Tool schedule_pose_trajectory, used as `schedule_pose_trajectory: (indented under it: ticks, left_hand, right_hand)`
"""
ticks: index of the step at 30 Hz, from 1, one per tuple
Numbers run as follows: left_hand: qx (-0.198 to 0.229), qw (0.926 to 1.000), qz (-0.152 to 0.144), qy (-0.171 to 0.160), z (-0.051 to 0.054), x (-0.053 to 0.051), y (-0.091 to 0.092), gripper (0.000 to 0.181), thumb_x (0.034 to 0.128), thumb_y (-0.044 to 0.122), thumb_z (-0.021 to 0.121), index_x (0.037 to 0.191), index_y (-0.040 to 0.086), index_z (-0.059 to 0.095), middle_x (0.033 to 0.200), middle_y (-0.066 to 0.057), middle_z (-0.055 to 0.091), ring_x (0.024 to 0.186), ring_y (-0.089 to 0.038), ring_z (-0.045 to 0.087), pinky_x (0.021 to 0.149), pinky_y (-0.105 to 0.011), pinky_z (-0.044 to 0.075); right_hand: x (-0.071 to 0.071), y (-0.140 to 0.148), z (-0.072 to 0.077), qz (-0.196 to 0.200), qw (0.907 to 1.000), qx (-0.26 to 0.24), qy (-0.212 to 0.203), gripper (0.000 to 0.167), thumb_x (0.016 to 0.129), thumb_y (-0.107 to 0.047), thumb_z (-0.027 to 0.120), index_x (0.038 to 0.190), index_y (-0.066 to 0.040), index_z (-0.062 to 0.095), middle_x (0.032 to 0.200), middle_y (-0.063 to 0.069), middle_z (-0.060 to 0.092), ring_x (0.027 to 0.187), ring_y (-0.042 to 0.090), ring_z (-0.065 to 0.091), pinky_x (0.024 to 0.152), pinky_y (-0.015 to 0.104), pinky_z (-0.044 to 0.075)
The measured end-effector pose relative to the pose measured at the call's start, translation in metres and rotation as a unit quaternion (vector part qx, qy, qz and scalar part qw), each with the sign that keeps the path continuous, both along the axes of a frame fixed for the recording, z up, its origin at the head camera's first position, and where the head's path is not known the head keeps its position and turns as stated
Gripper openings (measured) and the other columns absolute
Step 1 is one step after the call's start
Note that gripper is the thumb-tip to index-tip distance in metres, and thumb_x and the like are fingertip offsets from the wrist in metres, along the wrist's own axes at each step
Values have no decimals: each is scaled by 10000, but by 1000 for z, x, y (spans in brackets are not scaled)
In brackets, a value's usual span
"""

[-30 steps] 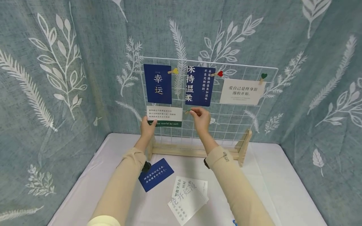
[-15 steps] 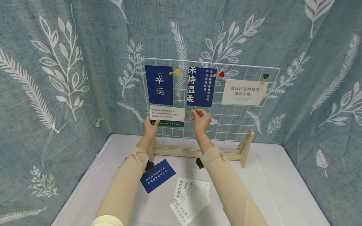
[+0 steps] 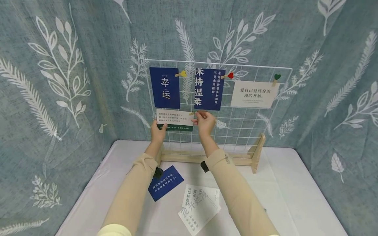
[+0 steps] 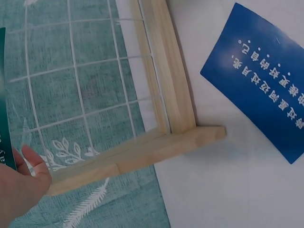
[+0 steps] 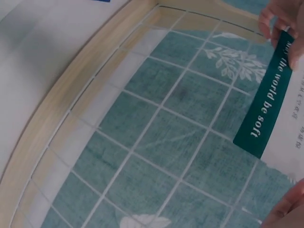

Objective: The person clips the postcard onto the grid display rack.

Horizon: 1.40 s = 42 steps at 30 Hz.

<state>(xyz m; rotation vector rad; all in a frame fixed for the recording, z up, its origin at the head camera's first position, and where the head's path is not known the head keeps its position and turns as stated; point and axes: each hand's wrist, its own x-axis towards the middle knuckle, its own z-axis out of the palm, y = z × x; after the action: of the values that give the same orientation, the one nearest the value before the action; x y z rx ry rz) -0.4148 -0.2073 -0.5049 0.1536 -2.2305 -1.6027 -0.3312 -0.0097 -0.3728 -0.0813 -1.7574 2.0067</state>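
Note:
A white card with a green lower band [image 3: 177, 127] is held against the white wire grid [image 3: 236, 131], below a blue card [image 3: 172, 101]. My left hand [image 3: 157, 132] grips its lower left corner, thumb in front. At its upper right edge, my right hand [image 3: 205, 123] pinches a small wooden clothespin [image 3: 191, 113], mostly covered by the fingers. In the right wrist view the green band [image 5: 266, 104] faces the camera, and only part of my right hand [image 5: 287, 209] shows. Whether the clothespin's jaws are around the card and wire, I cannot tell.
Clothespins with yellow [image 3: 183, 73], red [image 3: 230, 75] and green [image 3: 277, 77] hearts hold cards on the grid. The grid stands in a wooden base [image 3: 203, 158]. A blue card [image 3: 166, 183] and overlapping white cards [image 3: 199, 208] lie on the white table.
My right hand has moved slightly left, bringing the clothespin to the card's upper right edge. The left hand and card have shifted slightly right against the grid.

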Motion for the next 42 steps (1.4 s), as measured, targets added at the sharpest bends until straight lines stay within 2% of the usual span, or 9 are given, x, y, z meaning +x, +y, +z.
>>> schedule_pose_trajectory:
  ticks: [5,9,13,15,16,20,22,30,42]
  left_hand:
    - [-168,9997,-87,-177,-2,-2,-1,539,921,425,553,1332,99,429,1368,-144,447,1331,-285,384,1079,-427,363]
    - [-220,9990,-44,-398,-34,-34,-10,654,882,497,577,1388,130,384,1395,-181,411,1302,-343,390,1022,-500,401]
    - [367,9992,91,-118,-106,-98,-37,699,741,607,660,1324,287,445,1254,-102,485,1127,-264,494,868,-428,489]
    - [519,9986,129,41,-108,-95,-40,626,720,588,692,1249,312,505,1134,-52,510,1014,-202,524,798,-356,501]
    - [579,9982,143,69,-102,-88,-39,580,740,539,705,1236,296,527,1097,-43,518,981,-193,540,774,-333,509]
    - [754,9971,96,-84,-7,7,-8,423,848,291,700,1224,148,571,1077,-85,540,983,-208,569,811,-311,522]
    - [806,9964,104,-242,26,34,4,395,865,194,687,1225,87,565,1095,-126,547,1013,-254,571,854,-345,522]
    - [811,9939,305,-678,92,89,25,362,920,86,592,1264,5,514,1163,-217,514,1123,-366,523,962,-449,468]
    - [815,9928,476,-741,106,106,18,329,937,70,549,1248,-31,523,1170,-210,524,1096,-347,535,830,-287,467]
  right_hand:
    - [-3,2,-2,83,9999,4,72,120,856,-11,657,943,70,677,889,223,712,513,159,669,509,231,561]
    - [4,5,4,112,9997,104,-167,170,874,23,616,1013,117,641,987,291,675,451,49,601,484,197,540]
    - [7,8,4,50,9994,347,-72,190,876,34,602,1035,135,627,1007,312,659,496,50,607,525,239,565]
    - [7,8,3,-16,9989,469,18,183,866,39,608,1021,132,632,984,306,665,538,87,629,574,302,586]
    - [7,8,2,-61,9985,539,83,175,858,42,613,1007,131,634,966,305,667,560,99,636,592,332,590]
    - [10,10,2,-227,9969,701,263,158,841,42,636,971,131,636,933,303,671,597,71,600,592,265,580]
    - [11,12,2,-300,9963,738,319,157,842,34,642,968,128,640,936,299,671,625,62,580,582,186,545]
    - [14,15,4,-379,9965,607,443,151,843,32,644,961,126,646,943,294,666,672,53,573,602,106,493]
    - [20,19,0,-110,9983,424,372,163,844,46,631,964,156,636,901,327,641,575,-43,502,542,61,455]
